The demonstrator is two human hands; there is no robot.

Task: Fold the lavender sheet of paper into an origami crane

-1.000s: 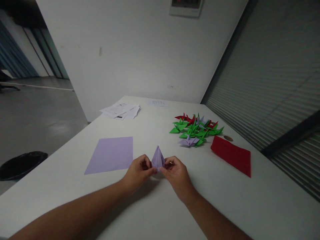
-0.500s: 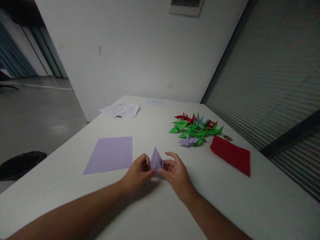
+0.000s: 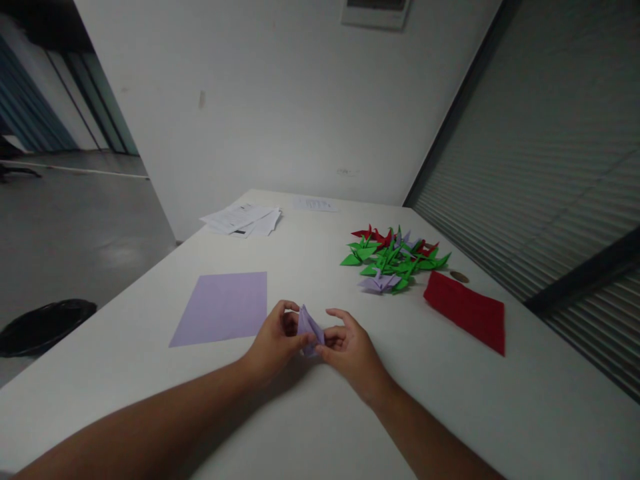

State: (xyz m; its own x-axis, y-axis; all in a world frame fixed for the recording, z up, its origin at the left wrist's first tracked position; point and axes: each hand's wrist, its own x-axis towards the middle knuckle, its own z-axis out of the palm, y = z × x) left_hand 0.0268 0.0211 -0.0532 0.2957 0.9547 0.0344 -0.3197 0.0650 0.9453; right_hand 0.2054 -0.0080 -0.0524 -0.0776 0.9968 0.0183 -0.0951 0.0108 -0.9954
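A small folded piece of purple origami paper is held between both hands, just over the white table. My left hand pinches its left side, with the thumb in front and the fingers curled behind. My right hand grips its lower right corner between thumb and fingers, the index finger raised off the paper. Its pointed top tilts toward the left. Part of the fold is hidden by the fingertips. Left of my hands, a flat purple paper sheet lies on the table.
Several folded paper cranes in green, red and purple are heaped at the right. Near them lie red paper and a small round brown object. Printed sheets lie further back. A black-lined bin stands at the left.
The purple folded paper has turned and tilted; its tip now leans left and sits lower, where before it stood upright facing me. Both hands still hold it.
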